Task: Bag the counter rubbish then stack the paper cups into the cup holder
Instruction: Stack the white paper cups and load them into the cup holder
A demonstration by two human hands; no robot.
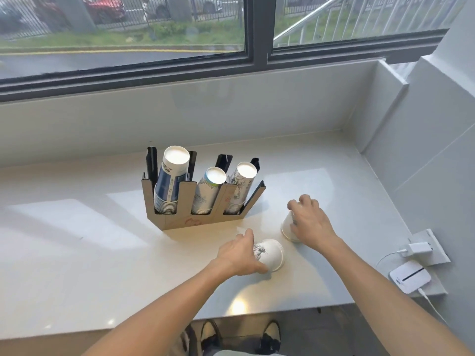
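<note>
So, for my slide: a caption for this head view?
Each hand grips a paper cup beside the cup holder.

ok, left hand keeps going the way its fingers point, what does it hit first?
Probably the cup holder: the left hand, gripping a cup, points up-right at the holder's right end. Depth is unclear; it could pass just right.

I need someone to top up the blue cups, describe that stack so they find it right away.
Under the window, a cup holder stands on the white counter. The blue cups fill its leftmost slot: the tallest stack, dark blue where its two neighbours are mostly white.
</note>
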